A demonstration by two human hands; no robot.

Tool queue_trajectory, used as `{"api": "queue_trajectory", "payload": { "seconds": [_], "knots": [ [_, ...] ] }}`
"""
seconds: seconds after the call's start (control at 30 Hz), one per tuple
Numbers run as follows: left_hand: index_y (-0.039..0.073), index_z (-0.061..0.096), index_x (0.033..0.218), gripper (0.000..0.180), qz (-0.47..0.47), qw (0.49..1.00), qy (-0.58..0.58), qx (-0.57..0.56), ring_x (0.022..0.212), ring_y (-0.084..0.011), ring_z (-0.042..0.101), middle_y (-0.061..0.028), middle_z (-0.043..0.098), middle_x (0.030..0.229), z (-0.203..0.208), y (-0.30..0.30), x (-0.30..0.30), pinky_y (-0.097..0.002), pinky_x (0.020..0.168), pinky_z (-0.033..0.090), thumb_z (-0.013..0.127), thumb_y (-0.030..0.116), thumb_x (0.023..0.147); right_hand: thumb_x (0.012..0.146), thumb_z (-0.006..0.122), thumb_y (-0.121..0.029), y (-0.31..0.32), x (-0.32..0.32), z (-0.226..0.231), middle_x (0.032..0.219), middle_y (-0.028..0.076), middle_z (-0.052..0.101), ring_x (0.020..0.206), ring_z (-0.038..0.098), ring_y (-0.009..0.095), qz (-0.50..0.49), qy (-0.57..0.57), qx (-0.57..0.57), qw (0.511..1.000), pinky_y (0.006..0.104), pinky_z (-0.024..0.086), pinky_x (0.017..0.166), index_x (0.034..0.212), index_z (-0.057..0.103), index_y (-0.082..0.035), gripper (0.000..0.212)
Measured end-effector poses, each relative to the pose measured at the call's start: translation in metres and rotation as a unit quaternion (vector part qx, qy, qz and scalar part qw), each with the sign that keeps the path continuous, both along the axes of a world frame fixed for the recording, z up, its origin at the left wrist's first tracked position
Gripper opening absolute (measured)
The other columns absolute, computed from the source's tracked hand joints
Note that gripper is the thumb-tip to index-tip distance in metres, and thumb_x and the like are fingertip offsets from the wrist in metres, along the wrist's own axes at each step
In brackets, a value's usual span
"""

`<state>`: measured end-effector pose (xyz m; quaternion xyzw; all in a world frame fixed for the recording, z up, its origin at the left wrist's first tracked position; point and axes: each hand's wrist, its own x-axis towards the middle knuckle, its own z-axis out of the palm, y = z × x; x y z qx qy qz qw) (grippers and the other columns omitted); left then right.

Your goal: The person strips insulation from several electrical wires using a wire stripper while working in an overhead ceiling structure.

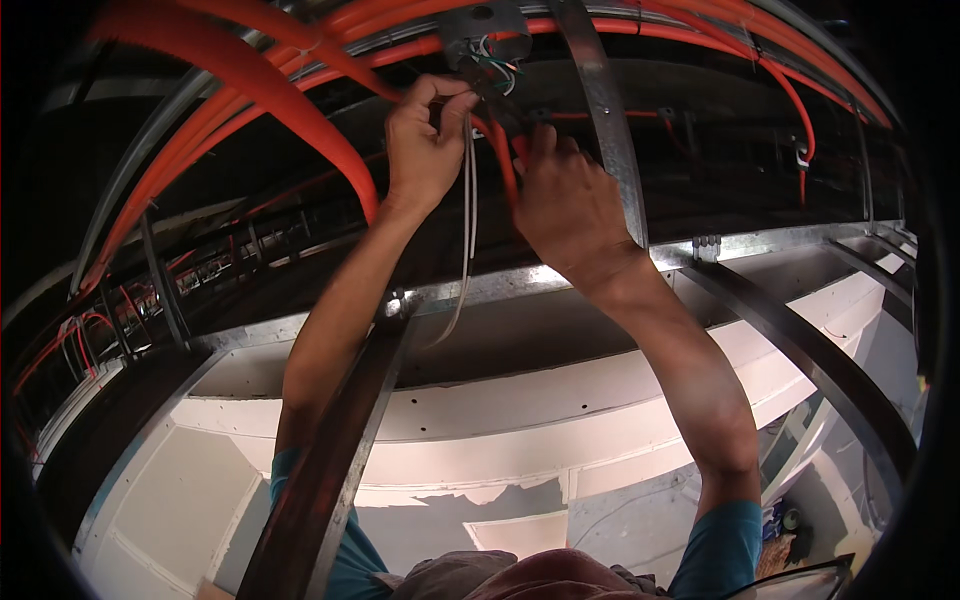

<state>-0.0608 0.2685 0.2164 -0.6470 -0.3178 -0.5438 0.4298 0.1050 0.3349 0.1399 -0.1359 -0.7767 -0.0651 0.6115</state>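
My left hand [428, 145] is raised with thumb and forefinger pinched just under a grey metal junction box [508, 45]. Thin white wires [470, 200] hang down from that pinch. Green, white and dark wires [497, 68] stick out of the box's opening. Beside it, my right hand [568, 195] is closed around what looks like a pair of pliers [500, 108], dark toward the tip with some red at the grip. The tip reaches up to the wires by my left fingers. Shadow hides exactly what it touches.
Orange flexible conduits [300, 130] curve overhead and to the left. A perforated metal strap [607, 115] drops right of my right hand. Metal ceiling channels [330, 460] cross below, one close to my left forearm. White panels [500, 440] lie farther down.
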Motion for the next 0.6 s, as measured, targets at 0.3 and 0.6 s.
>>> {"api": "queue_trajectory", "payload": {
  "seconds": [0.3,0.6],
  "knots": [
    [0.000,0.066,0.101,0.007,-0.083,0.996,-0.017,-0.035,0.069,-0.0054,0.054,-0.0004,0.067,0.084,0.013,-0.011,0.011,-0.0225,0.064,0.044,0.065,0.007,0.101,0.089,0.059,0.000,0.043,-0.038,0.017,0.102,0.019,0.064,0.095,0.068,0.037,0.009,0.150,0.146,0.978,0.0441,0.062,0.069,0.111,0.053,0.001,0.023],
    [0.002,0.069,0.097,0.009,-0.075,0.990,-0.038,-0.113,0.064,-0.0067,0.051,-0.0007,0.067,0.082,0.045,-0.033,0.010,-0.0237,0.059,0.041,0.066,0.009,0.100,0.084,0.056,0.011,0.052,-0.081,0.048,0.117,0.022,0.055,0.110,0.054,0.042,0.140,0.232,0.123,0.954,0.0500,0.049,0.099,0.124,0.051,0.003,0.042]
  ]
}}
